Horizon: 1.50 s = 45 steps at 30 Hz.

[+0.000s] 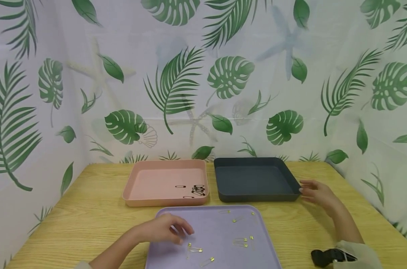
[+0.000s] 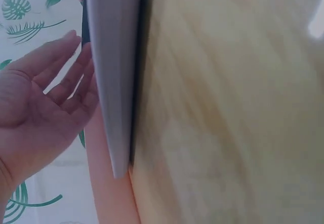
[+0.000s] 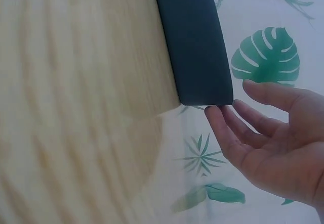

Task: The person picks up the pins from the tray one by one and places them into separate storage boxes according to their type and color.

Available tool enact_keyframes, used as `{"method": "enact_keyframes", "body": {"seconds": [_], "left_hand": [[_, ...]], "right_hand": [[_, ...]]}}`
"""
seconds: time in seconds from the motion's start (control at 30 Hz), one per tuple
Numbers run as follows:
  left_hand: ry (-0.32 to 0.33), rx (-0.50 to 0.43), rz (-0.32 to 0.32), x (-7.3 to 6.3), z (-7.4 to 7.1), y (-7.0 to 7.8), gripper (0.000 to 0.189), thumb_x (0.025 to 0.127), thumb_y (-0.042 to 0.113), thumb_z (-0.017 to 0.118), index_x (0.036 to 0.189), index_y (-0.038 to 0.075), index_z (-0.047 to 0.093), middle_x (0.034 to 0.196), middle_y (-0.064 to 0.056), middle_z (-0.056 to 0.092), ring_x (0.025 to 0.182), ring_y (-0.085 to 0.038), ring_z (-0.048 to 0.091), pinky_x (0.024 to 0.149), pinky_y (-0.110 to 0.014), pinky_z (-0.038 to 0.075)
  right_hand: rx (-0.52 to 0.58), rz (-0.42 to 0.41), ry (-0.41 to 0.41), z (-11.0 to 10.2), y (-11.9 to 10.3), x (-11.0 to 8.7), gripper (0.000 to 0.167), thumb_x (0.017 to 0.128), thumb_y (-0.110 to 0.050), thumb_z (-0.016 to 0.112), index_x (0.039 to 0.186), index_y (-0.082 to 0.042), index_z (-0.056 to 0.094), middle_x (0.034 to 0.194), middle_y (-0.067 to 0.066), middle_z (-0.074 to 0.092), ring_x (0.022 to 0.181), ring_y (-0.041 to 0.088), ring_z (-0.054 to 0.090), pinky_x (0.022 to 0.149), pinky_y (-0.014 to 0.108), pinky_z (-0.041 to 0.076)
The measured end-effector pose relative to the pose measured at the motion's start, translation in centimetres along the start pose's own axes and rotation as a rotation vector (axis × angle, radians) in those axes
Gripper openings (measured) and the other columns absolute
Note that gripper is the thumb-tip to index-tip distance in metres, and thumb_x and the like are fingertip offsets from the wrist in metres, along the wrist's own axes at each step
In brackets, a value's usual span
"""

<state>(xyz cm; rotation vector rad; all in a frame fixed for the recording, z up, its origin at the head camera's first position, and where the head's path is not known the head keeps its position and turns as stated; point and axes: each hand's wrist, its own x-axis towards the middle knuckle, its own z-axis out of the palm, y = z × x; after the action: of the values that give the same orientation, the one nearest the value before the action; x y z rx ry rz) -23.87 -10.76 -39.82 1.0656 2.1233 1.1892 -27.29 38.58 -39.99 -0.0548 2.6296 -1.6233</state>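
My left hand hovers over the left part of a lavender tray, its fingers loosely bent and holding nothing. Gold safety pins lie scattered on that tray, several of them near its right side. At the right end of a dark blue-grey tray is my right hand. In the right wrist view its fingertips appear to touch the outer wall of this dark tray, thumb raised and fingers extended. Nothing is visible inside the dark tray.
Left of the dark tray stands a pink tray with several black safety pins, mostly clustered at its front right corner. All three trays rest on a wood-grain table. A leaf-patterned cloth hangs behind and at both sides.
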Motion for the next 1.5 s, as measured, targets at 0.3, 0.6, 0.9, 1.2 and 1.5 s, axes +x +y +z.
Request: {"method": "enact_keyframes", "body": {"seconds": [0.3, 0.6, 0.9, 1.2, 1.5], "left_hand": [[0.03, 0.081, -0.019, 0.1, 0.7, -1.0, 0.026, 0.075, -0.003, 0.071, 0.1, 0.005, 0.069, 0.093, 0.003, 0.064, 0.077, -0.006, 0.055, 0.069, -0.021, 0.047], [0.041, 0.15, 0.025, 0.4, 1.6, -1.3, 0.023, 0.072, -0.002, 0.074, 0.093, 0.008, 0.071, 0.086, 0.01, 0.061, 0.073, -0.002, 0.053, 0.065, -0.02, 0.046], [0.076, 0.376, 0.07, 0.8, 1.9, -1.1, 0.014, 0.073, 0.009, 0.076, 0.084, 0.015, 0.073, 0.079, 0.019, 0.055, 0.074, 0.002, 0.049, 0.068, -0.017, 0.043], [0.155, 0.472, 0.062, 0.2, 1.7, -1.0, 0.014, 0.069, 0.011, 0.078, 0.071, 0.019, 0.066, 0.071, 0.019, 0.05, 0.068, -0.001, 0.047, 0.063, -0.016, 0.04], [0.128, 0.385, 0.076, 0.0, 1.7, -1.4, 0.015, 0.073, 0.003, 0.073, 0.077, 0.015, 0.067, 0.072, 0.017, 0.056, 0.067, 0.001, 0.048, 0.061, -0.017, 0.043]], "right_hand": [[0.028, -0.014, -0.063, 0.0, 0.7, 0.6, 0.057, 0.097, -0.015, 0.046, 0.135, 0.019, 0.02, 0.135, 0.04, 0.022, 0.116, 0.041, 0.041, 0.089, 0.039, 0.044], [0.1, -0.001, -0.061, 0.2, 1.2, 0.6, 0.059, 0.097, -0.013, 0.047, 0.137, 0.017, 0.016, 0.133, 0.04, 0.024, 0.108, 0.022, 0.051, 0.089, 0.037, 0.044], [0.114, -0.013, -0.057, 0.0, 1.2, 0.5, 0.058, 0.097, -0.012, 0.046, 0.137, 0.018, 0.016, 0.133, 0.041, 0.022, 0.103, 0.014, 0.052, 0.088, 0.035, 0.045], [0.116, -0.017, -0.05, 0.1, 1.2, 0.5, 0.059, 0.096, -0.012, 0.048, 0.136, 0.018, 0.017, 0.132, 0.041, 0.024, 0.099, 0.009, 0.054, 0.088, 0.036, 0.045], [0.106, -0.011, -0.046, 0.1, 1.4, 0.6, 0.058, 0.096, -0.012, 0.048, 0.136, 0.018, 0.017, 0.132, 0.041, 0.025, 0.102, 0.014, 0.054, 0.088, 0.036, 0.045]]}}
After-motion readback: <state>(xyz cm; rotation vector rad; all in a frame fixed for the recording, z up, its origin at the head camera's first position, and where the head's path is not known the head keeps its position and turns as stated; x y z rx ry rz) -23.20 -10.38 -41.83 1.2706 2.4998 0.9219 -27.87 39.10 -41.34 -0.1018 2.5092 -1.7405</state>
